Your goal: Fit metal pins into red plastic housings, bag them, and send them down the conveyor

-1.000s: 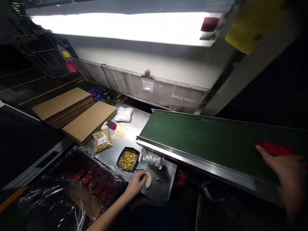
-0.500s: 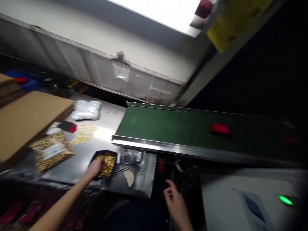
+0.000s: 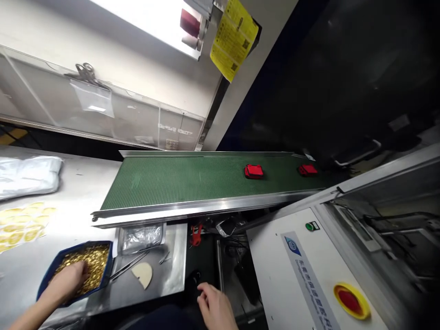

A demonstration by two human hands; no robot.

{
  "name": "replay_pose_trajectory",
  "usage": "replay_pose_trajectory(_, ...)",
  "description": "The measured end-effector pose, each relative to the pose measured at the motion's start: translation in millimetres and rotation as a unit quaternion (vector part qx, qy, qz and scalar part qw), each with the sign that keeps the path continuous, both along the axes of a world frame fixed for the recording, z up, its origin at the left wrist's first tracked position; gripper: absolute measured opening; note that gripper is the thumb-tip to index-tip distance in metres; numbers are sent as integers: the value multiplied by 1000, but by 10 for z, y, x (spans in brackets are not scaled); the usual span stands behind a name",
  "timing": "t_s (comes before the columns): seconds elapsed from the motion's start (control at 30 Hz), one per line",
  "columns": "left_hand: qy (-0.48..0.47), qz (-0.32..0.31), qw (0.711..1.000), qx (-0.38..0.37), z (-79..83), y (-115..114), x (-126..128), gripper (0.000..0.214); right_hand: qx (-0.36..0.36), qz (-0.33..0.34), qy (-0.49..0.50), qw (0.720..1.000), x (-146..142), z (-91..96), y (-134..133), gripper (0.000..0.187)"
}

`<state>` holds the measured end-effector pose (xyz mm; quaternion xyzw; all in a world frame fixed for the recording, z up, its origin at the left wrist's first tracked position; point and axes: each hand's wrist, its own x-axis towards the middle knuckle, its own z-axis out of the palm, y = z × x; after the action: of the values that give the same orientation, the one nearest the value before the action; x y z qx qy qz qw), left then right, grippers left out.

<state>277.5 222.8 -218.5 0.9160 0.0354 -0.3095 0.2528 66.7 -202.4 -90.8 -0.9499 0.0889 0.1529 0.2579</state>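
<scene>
My left hand (image 3: 70, 278) is at a dark blue tray (image 3: 109, 266) full of small shiny gold-coloured pieces (image 3: 97, 257). Its fingers are bent together and their tips touch the pieces; what lies between them is hidden. My right hand (image 3: 216, 306) hangs in the air near the bottom middle, off the table's edge, with loosely bent fingers, thumb and forefinger apart, and nothing visible in it. Right of the tray, tweezers (image 3: 128, 266) and a cream half-round piece (image 3: 143, 274) lie on the metal table. A clear bag (image 3: 142, 238) rests behind them.
A green conveyor belt (image 3: 178, 181) runs across the middle, carrying two red blocks (image 3: 254, 171). At the right stands a white machine panel (image 3: 275, 261) with a red-and-yellow button (image 3: 351, 300). White bags (image 3: 29, 175) and a yellow-printed sheet (image 3: 25, 223) lie at the left.
The view has swung right, bringing the machine panel in. On the belt, the nearer red block appears farther from the right end. My left hand stays at the tray; my right forefinger is less outstretched.
</scene>
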Motion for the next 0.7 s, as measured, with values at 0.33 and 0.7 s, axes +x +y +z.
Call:
replay_pose_trajectory(0.33, -89, 125, 988, -17, 318, 107, -172, 9, 33, 23, 41, 998, -177, -282, -45, 30)
replay_pose_trajectory(0.7, -126, 141, 916, -355, 1581, -817, -962, 50, 301, 11, -16, 953, 526, 800, 644, 24)
